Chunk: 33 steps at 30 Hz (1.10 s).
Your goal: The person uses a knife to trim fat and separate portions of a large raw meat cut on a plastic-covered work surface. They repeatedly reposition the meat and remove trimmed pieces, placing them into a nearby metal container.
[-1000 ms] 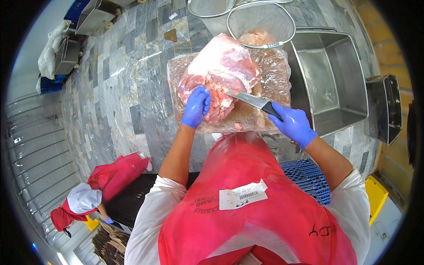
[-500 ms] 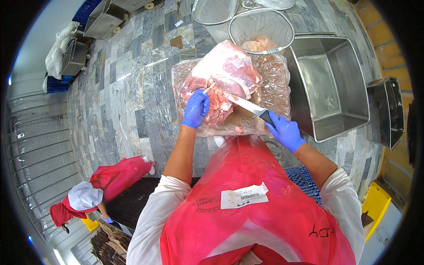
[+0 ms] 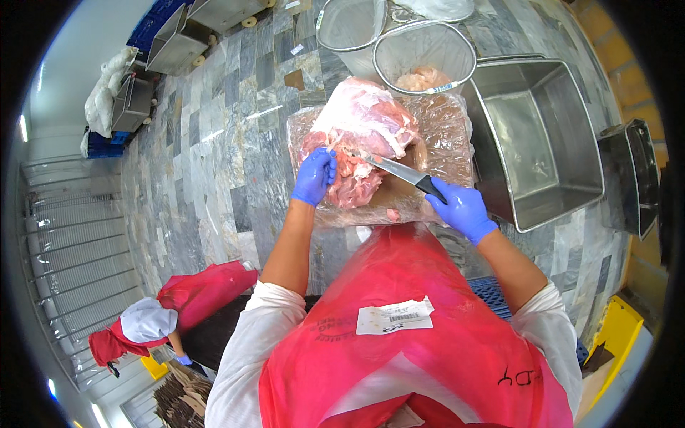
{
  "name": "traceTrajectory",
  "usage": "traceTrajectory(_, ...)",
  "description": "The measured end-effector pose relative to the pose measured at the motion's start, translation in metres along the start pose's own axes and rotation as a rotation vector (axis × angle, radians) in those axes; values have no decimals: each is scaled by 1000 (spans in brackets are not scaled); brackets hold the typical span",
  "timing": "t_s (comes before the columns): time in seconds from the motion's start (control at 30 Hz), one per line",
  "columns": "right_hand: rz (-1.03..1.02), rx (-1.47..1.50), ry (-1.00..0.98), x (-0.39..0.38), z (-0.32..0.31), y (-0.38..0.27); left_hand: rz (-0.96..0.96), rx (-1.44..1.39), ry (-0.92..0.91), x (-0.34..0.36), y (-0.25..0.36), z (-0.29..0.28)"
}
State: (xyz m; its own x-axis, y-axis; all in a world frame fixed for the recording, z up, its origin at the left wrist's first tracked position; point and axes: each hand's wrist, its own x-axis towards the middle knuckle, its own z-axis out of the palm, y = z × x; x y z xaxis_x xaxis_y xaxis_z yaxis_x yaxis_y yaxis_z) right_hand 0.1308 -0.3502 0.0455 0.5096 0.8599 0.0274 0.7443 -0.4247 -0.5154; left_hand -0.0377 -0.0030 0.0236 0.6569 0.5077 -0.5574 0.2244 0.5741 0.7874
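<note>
A large raw cut of meat [image 3: 367, 118], pale with fat on top and pink below, rests on a plastic-wrapped work surface [image 3: 442, 153]. My right hand [image 3: 464, 212], in a blue-violet glove, grips the black handle of a knife [image 3: 403, 171]. The blade points left and its tip reaches into the meat. On the meat's left side, my gloved left hand [image 3: 315, 177] has its fingers closed, pinching a strip of meat at the edge. Ragged pink flesh lies between the two hands. A small meat scrap [image 3: 392, 214] sits near the surface's front edge.
To the right stands a deep steel bin [image 3: 535, 135], with a smaller steel container [image 3: 628, 175] past it. Clear-lined round hoops [image 3: 424, 57] stand behind the meat, one holding pale trimmings. A co-worker in a red apron [image 3: 207, 292] is at the lower left.
The knife and both hands stay at nearly the same place on the meat. The whole view has shifted slightly, and the co-worker at the left has barely moved.
</note>
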Motion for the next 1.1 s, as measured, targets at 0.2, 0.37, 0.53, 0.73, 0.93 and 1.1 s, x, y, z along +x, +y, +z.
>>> traceTrajectory(0.2,85,71,26,-30,-12,1,211,587,38,7,77,41)
traceTrajectory(0.37,215,91,15,-75,-13,-2,505,944,-80,56,126,101)
traceTrajectory(0.53,287,136,21,-105,-12,2,605,1064,-152,136,132,173)
traceTrajectory(0.73,372,183,103,-123,-19,4,784,1315,-199,201,147,214)
traceTrajectory(0.93,426,278,145,-128,-13,15,831,1203,-126,152,138,179)
traceTrajectory(1.1,387,256,89,-110,-17,13,848,1253,84,36,50,95)
